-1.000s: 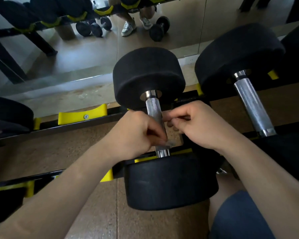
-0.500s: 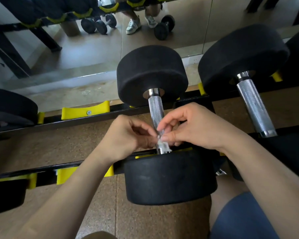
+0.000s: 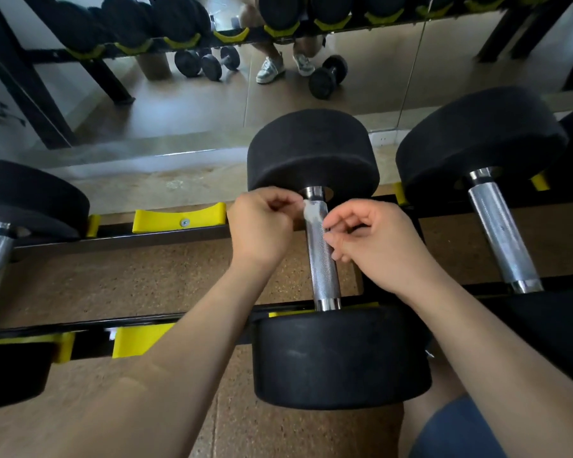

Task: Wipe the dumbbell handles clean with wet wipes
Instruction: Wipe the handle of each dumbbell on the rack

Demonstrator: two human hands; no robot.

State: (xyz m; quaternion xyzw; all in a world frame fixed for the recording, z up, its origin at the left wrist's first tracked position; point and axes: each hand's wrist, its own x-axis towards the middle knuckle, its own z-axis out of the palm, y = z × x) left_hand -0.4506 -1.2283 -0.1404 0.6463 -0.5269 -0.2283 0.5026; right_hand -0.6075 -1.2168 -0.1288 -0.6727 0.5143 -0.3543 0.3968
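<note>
On rack [image 3: 179, 234], wipe [image 3: 311, 209] wraps far end of middle dumbbell [image 3: 311, 150] handle [image 3: 323, 269]. Best: pull wipe taut, saw it round the knurling, work toward near end. Left hand [image 3: 262, 229]: fingers curled, pinching wipe's left edge. Right hand [image 3: 374, 246]: fingers curled beside handle, apparently pinching other edge

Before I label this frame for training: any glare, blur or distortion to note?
Head view: wide-angle distortion tilts the right black rubber dumbbell outward. Head view: the knurled chrome handle is sharp, mildly highlighted; the white wet wipe by the left hand looks soft. Head view: the wall mirror is hazy along its bottom.
</note>
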